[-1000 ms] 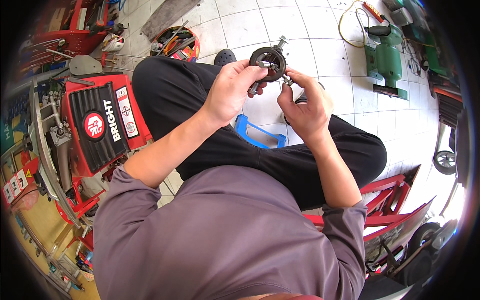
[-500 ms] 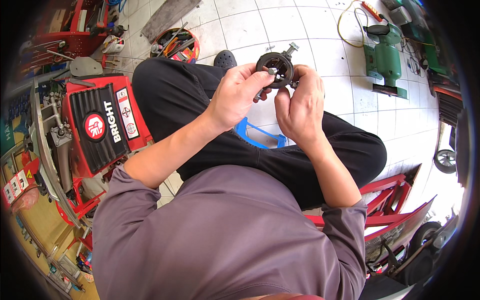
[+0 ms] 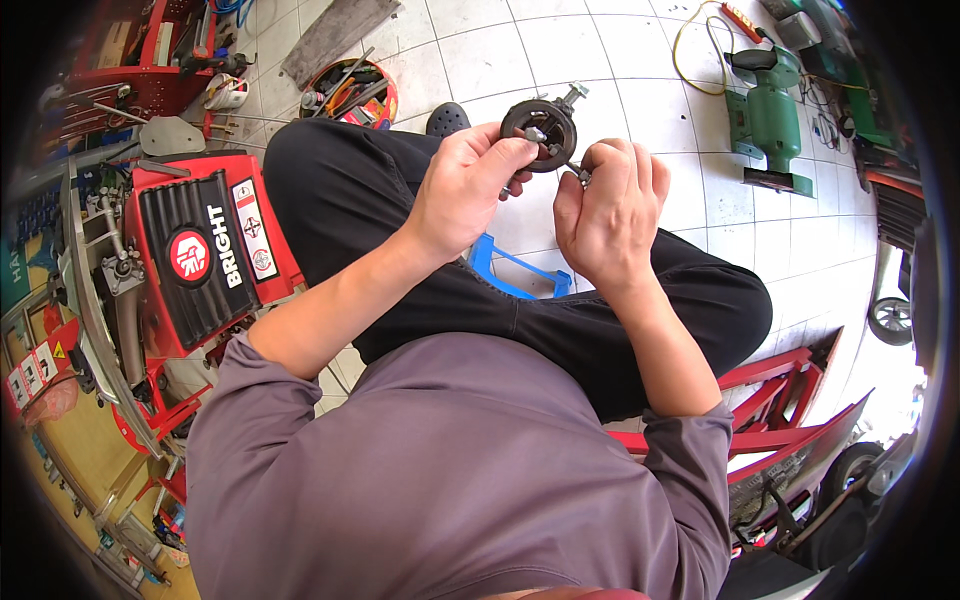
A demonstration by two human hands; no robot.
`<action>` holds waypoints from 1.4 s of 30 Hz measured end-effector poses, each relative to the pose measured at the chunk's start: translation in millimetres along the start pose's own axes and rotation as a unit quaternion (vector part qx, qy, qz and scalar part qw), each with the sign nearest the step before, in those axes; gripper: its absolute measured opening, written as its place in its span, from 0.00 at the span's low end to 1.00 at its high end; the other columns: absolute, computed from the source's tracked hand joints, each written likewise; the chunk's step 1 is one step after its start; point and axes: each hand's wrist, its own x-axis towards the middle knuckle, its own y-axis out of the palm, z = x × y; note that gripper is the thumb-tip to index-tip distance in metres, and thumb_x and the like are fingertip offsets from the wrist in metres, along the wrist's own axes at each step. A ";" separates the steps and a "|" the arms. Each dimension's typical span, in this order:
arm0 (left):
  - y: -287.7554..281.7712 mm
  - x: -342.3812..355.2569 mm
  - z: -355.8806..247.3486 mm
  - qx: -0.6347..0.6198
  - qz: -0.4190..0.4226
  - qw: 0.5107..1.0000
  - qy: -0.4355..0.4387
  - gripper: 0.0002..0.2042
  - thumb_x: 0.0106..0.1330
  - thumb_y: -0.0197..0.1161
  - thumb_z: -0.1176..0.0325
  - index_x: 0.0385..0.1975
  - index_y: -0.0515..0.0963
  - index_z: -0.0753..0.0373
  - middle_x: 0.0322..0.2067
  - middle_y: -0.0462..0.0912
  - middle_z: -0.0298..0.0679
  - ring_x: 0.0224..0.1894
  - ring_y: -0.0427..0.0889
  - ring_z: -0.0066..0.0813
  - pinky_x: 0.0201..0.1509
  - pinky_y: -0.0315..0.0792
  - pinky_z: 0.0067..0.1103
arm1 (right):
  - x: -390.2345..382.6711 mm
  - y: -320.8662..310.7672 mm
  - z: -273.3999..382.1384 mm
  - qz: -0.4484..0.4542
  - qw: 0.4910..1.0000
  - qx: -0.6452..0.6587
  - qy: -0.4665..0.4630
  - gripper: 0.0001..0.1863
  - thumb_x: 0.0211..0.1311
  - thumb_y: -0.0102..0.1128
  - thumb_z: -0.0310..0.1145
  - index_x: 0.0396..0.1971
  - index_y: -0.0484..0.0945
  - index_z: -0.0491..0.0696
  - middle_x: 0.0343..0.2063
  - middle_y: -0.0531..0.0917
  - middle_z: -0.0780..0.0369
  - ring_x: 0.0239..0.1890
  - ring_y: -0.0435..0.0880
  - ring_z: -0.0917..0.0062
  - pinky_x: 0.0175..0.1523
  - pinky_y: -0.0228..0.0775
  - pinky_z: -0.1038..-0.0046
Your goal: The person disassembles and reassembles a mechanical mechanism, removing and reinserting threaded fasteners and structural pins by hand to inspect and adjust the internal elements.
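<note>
A dark metal ring (image 3: 567,130) with bolts set around it is held up above the gap between my knees. My left hand (image 3: 462,190) is closed on its left side, the thumb pressed by a bolt head (image 3: 535,135) at the ring's front. A silver bolt (image 3: 576,94) sticks out from the ring's upper right. At the lower right, my right hand (image 3: 612,205) pinches the end of another bolt (image 3: 580,174) between thumb and fingers. How far this bolt sits in the ring cannot be made out.
A tool-filled bucket (image 3: 391,98) stands beyond my left knee, near a grey plank (image 3: 335,38). A green bench grinder (image 3: 772,128) is at far right. Blue frame (image 3: 483,256) lies below my hands; a red machine (image 3: 190,250) stands left, red metal bars (image 3: 765,440) right.
The ring has shifted slightly left and tilted in my left hand. My right hand has moved a little right, away from the ring, and the bolt in its fingers now shows.
</note>
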 end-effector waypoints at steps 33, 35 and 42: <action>-3.7 4.1 5.2 0.069 0.053 0.996 -0.035 0.10 0.69 0.51 0.67 0.42 0.73 0.64 0.33 0.75 0.30 0.30 0.69 0.13 0.35 0.66 0.15 | -2.7 6.6 7.5 0.038 0.988 0.095 0.119 0.20 0.47 0.64 0.26 0.41 0.69 0.40 0.30 0.79 0.55 0.34 0.80 0.63 0.37 0.69 0.67; 0.4 2.6 0.8 0.119 0.044 0.992 -0.016 0.10 0.67 0.52 0.65 0.40 0.73 0.66 0.31 0.75 0.31 0.29 0.69 0.14 0.34 0.66 0.15 | -2.2 7.2 6.9 0.033 0.984 0.110 0.134 0.19 0.48 0.64 0.26 0.40 0.70 0.40 0.28 0.79 0.56 0.30 0.80 0.62 0.32 0.70 0.68; -12.7 -2.8 -21.8 0.345 0.061 0.936 0.040 0.16 0.59 0.58 0.60 0.34 0.74 0.69 0.21 0.73 0.38 0.24 0.70 0.18 0.28 0.66 0.19 | 3.4 0.4 0.0 0.021 0.954 0.218 0.205 0.17 0.52 0.64 0.29 0.39 0.69 0.39 0.31 0.81 0.53 0.31 0.84 0.66 0.31 0.77 0.73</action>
